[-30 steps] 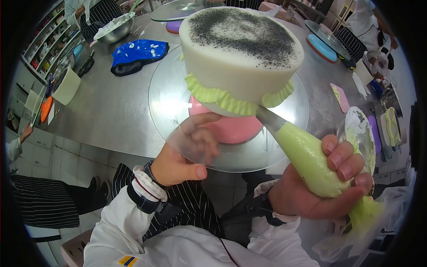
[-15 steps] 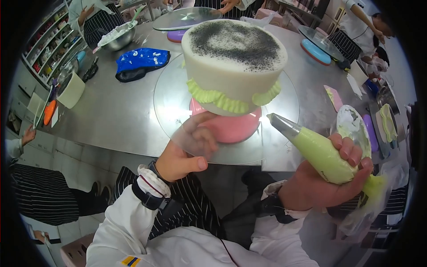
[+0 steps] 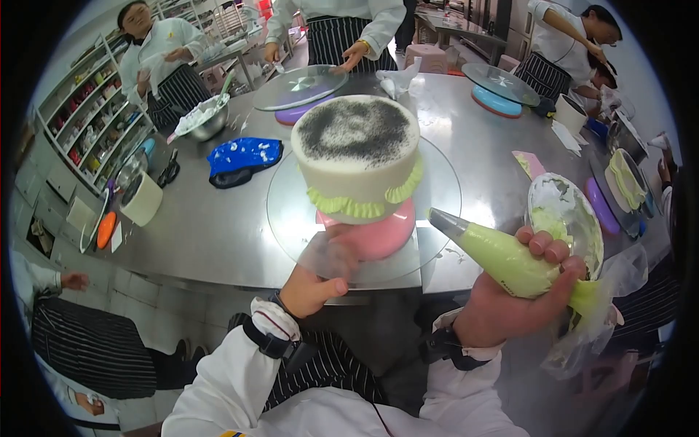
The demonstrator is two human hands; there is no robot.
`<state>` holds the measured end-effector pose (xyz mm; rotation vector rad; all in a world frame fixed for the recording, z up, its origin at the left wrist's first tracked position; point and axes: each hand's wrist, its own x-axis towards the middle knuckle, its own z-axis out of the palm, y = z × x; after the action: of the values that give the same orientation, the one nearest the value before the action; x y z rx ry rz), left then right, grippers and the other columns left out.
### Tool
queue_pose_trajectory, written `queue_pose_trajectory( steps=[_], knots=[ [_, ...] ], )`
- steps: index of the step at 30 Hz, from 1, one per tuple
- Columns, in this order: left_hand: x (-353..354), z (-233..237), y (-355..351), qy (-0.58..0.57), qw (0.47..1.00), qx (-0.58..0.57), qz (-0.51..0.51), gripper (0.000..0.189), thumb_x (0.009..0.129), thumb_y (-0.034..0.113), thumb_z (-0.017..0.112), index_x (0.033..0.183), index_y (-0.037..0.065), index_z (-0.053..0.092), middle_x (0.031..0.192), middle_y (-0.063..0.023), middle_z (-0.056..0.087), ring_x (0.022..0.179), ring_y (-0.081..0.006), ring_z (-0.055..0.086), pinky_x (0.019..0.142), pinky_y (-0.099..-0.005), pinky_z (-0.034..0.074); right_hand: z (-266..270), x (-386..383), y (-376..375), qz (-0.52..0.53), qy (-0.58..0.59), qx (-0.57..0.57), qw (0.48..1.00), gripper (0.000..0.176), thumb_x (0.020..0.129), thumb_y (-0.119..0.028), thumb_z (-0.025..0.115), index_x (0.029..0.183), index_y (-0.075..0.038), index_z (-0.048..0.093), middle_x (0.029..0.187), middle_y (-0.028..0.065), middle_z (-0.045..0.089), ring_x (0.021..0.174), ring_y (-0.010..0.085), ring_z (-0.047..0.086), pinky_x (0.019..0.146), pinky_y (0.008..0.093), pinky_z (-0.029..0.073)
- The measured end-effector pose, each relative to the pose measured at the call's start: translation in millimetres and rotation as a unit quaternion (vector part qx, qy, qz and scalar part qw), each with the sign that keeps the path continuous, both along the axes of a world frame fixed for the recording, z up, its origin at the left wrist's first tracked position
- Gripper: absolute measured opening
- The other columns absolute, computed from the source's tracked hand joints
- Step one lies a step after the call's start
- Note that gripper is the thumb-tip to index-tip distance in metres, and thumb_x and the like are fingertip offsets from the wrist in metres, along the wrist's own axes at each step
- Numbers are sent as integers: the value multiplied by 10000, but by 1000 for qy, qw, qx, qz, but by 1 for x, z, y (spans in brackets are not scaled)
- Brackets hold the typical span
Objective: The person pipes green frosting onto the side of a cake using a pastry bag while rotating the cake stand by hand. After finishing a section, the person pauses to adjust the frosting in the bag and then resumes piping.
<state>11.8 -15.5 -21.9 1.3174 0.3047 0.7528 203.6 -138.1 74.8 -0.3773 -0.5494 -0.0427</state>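
A white cake [image 3: 349,175] with black speckles on top stands on a glass turntable [image 3: 291,204] with a pink base [image 3: 386,237]. Pale green ruffles [image 3: 342,204] run along its lower side, with a gap at the front right. My right hand [image 3: 502,298] is wrapped around a piping bag [image 3: 506,255] of pale green cream. Its metal tip [image 3: 445,223] points left, just right of the pink base and apart from the cake. My left hand [image 3: 313,280] is at the turntable's near edge, thumb apart; its loosely bent fingers show blurred through the glass.
A bowl [image 3: 595,237] of white and green cream stands right of the bag. A blue cloth-like item [image 3: 244,160] and a cream bowl [image 3: 207,124] lie back left. Other turntables [image 3: 502,86] stand farther off. Co-workers [image 3: 342,33] in striped aprons surround the table.
My view has tilted up, so the cake sits lower and smaller and more of the co-workers shows. Both hands keep nearly the same pose, and the bag stays in my right hand.
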Motion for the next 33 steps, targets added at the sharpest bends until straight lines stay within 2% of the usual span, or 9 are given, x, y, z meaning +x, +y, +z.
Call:
queue_pose_trajectory(
  steps=[2,6,8,11,16,19,25,29,33],
  knots=[
    [0,2,1,2,1000,-2,-15,961,678,375,799,1373,-3,252,932,-45,524,833,-129,500,760,-255,396,-2,5,3,-27,10,-25,999,155,938,-297,433,905,-147,415,837,15,491,776,158,508,746,354,446],
    [-1,3,2,-7,999,-18,-26,965,691,377,792,1393,37,224,894,-46,526,816,-131,495,746,-252,384,0,8,18,-17,10,-22,1000,166,936,-306,442,905,-145,412,832,16,481,778,163,502,751,359,443],
    [-3,1,3,-13,1000,-14,-19,969,700,386,784,1400,46,207,898,-45,524,812,-130,492,746,-252,382,-4,8,28,41,-66,22,997,177,927,-309,474,902,-146,412,815,13,466,769,162,486,745,355,436],
    [-2,-3,2,-29,999,-26,-6,983,719,460,748,1405,47,177,927,-54,523,813,-134,495,748,-260,383,-2,-2,41,52,-91,44,994,184,914,-299,514,900,-146,412,800,12,456,757,163,472,735,348,433],
    [0,-5,3,-112,988,-106,-3,1139,634,654,700,1418,44,142,1000,-87,523,859,-147,514,769,-277,406,-1,-9,40,17,-152,65,986,163,898,-259,531,861,-134,433,782,23,434,733,160,436,684,328,382],
    [-1,-11,2,-86,992,-93,-13,1221,580,675,719,1434,58,101,1010,-89,527,889,-151,520,776,-276,419,-2,-14,41,-50,-189,53,979,169,903,-262,521,863,-124,432,797,26,434,736,161,437,683,325,382],
    [-6,-5,1,-46,996,-81,-16,1279,529,681,729,1458,130,45,977,-114,545,912,-189,553,814,-307,443,-7,-18,48,-80,-185,53,978,170,916,-281,490,886,-124,432,814,22,429,736,160,436,687,327,387],
    [-4,-3,-3,-28,995,-92,-16,1269,535,652,752,1459,136,53,989,-109,548,919,-202,562,834,-324,452,-9,-6,43,-109,-182,47,976,186,921,-299,489,896,-123,433,818,27,435,737,164,439,687,336,395],
    [5,-11,-4,-67,993,-94,19,1226,614,622,731,1450,68,25,966,-85,528,882,-191,550,827,-309,447,-7,10,27,-92,-195,71,974,181,914,-260,529,924,-100,445,822,54,458,728,185,468,672,356,424]
  ],
)
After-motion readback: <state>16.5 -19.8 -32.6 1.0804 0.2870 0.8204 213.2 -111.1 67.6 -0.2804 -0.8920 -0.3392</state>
